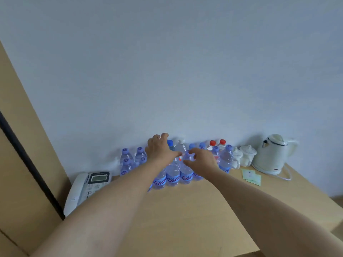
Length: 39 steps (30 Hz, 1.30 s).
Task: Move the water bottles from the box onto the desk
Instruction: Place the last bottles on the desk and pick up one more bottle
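Observation:
Several clear water bottles (172, 178) with blue labels and purple caps stand in rows on the tan desk (185, 210) against the wall. Behind them are two red-capped bottles (217, 145) and a white-capped one (181, 145). My left hand (159, 148) hovers over the middle of the group with its fingers curled downward; what lies under the palm is hidden. My right hand (201, 161) curls its fingers round the purple cap of a front-row bottle (186, 176). The box is out of view.
A white desk phone (87, 190) lies at the desk's left edge beside a tan wardrobe panel (22, 164). To the right stand two white lidded cups (247, 155), a white electric kettle (272, 154) and green sachets (252, 176).

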Motion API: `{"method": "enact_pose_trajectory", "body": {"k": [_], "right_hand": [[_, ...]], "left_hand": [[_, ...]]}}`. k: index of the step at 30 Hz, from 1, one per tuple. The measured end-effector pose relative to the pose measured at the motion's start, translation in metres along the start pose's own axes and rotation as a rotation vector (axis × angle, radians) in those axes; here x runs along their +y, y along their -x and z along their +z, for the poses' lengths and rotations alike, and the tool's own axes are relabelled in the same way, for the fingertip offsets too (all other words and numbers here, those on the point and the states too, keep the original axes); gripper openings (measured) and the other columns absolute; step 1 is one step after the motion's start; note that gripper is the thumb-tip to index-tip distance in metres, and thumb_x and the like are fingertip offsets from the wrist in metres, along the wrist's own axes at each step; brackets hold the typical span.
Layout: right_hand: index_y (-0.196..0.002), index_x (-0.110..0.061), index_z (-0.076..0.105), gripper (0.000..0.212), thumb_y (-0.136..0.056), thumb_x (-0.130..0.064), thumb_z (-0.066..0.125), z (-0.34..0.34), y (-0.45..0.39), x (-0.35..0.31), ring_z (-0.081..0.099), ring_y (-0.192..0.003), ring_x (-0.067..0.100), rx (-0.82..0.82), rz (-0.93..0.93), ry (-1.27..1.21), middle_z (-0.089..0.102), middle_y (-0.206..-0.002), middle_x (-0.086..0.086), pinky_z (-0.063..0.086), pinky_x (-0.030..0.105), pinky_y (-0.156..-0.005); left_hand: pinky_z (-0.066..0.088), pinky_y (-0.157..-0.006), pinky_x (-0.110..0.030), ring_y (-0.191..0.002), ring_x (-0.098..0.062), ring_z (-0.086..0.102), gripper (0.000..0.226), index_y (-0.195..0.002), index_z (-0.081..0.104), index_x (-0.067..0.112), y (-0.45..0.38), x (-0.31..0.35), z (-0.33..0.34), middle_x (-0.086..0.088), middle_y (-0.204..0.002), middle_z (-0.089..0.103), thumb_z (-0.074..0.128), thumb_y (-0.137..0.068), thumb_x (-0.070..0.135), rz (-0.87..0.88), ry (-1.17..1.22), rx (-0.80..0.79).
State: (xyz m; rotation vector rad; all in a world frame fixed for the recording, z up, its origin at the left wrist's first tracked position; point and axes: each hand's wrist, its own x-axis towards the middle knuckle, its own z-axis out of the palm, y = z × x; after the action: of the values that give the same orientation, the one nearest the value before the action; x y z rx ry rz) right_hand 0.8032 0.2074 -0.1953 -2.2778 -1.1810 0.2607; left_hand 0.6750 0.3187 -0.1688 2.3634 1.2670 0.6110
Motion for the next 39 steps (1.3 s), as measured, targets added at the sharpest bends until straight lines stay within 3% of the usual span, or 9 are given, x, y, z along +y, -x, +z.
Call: {"method": "enact_pose_trajectory", "body": {"k": [4, 9, 13, 17, 21, 30, 35, 39], "right_hand": [[-0.13, -0.024, 0.065, 0.047, -0.087, -0.042, 0.071, -0.067, 0.037, 0.062, 0.063, -0.116, 0.024, 0.088, 0.089, 0.054, 0.07, -0.123, 0.002, 0.047, 0.03, -0.09], [-0.134, -0.029, 0.061, 0.051, -0.087, -0.047, 0.071, -0.156, 0.112, 0.158, 0.057, -0.121, 0.025, 0.204, 0.22, 0.138, 0.065, -0.128, 0.003, 0.044, 0.034, -0.092], [-0.14, -0.029, 0.056, 0.056, -0.089, -0.047, 0.07, -0.223, 0.194, 0.237, 0.052, -0.126, 0.027, 0.262, 0.371, 0.183, 0.06, -0.129, 0.004, 0.045, 0.037, -0.096], [-0.143, -0.03, 0.053, 0.059, -0.09, -0.051, 0.068, -0.287, 0.289, 0.311, 0.05, -0.127, 0.027, 0.342, 0.538, 0.232, 0.058, -0.134, 0.002, 0.044, 0.039, -0.098], [-0.142, -0.033, 0.052, 0.059, -0.089, -0.052, 0.068, -0.343, 0.392, 0.372, 0.047, -0.127, 0.029, 0.429, 0.712, 0.279, 0.056, -0.137, 0.004, 0.043, 0.043, -0.101], [-0.145, -0.035, 0.05, 0.063, -0.088, -0.054, 0.07, -0.41, 0.596, 0.471, 0.044, -0.132, 0.031, 0.633, 1.141, 0.252, 0.053, -0.144, 0.005, 0.04, 0.047, -0.105], [-0.147, -0.033, 0.049, 0.066, -0.088, -0.054, 0.07, -0.435, 0.688, 0.531, 0.045, -0.131, 0.029, 0.716, 1.347, 0.247, 0.055, -0.142, 0.005, 0.042, 0.045, -0.104], [-0.147, -0.033, 0.049, 0.065, -0.089, -0.053, 0.07, -0.465, 0.752, 0.588, 0.049, -0.128, 0.027, 0.775, 1.497, 0.254, 0.056, -0.141, 0.003, 0.043, 0.043, -0.101]], "left_hand": [[0.042, -0.106, -0.043, -0.137, -0.03, 0.037, 0.092, -0.146, 0.043, 0.024, 0.018, 0.084, 0.026, -0.006, -0.145, 0.046, 0.085, -0.071, 0.057, 0.142, 0.01, -0.075], [0.041, -0.102, -0.038, -0.136, -0.029, 0.039, 0.087, -0.144, 0.045, 0.027, 0.073, 0.205, 0.076, -0.003, -0.142, 0.048, 0.085, -0.071, 0.054, 0.323, 0.05, -0.159], [0.044, -0.099, -0.039, -0.133, -0.03, 0.042, 0.087, -0.141, 0.049, 0.026, 0.144, 0.307, 0.121, -0.005, -0.141, 0.05, 0.086, -0.067, 0.054, 0.478, 0.073, -0.229], [0.041, -0.108, -0.043, -0.14, -0.027, 0.036, 0.091, -0.148, 0.042, 0.029, 0.227, 0.406, 0.166, -0.004, -0.151, 0.042, 0.081, -0.071, 0.059, 0.621, 0.084, -0.361], [0.043, -0.106, -0.043, -0.137, -0.028, 0.04, 0.088, -0.148, 0.042, 0.027, 0.312, 0.495, 0.202, -0.005, -0.146, 0.046, 0.079, -0.075, 0.059, 0.775, 0.112, -0.477], [0.051, -0.097, -0.037, -0.128, -0.026, 0.049, 0.083, -0.148, 0.046, 0.028, 0.514, 0.654, 0.272, -0.003, -0.143, 0.052, 0.081, -0.078, 0.057, 1.154, 0.211, -0.675], [0.047, -0.109, -0.048, -0.141, -0.029, 0.041, 0.09, -0.152, 0.042, 0.029, 0.62, 0.732, 0.323, -0.004, -0.154, 0.045, 0.08, -0.077, 0.059, 1.319, 0.192, -0.857], [0.044, -0.109, -0.048, -0.139, -0.03, 0.04, 0.089, -0.151, 0.042, 0.029, 0.694, 0.801, 0.366, -0.006, -0.151, 0.047, 0.082, -0.076, 0.055, 1.447, 0.212, -0.985]]}}
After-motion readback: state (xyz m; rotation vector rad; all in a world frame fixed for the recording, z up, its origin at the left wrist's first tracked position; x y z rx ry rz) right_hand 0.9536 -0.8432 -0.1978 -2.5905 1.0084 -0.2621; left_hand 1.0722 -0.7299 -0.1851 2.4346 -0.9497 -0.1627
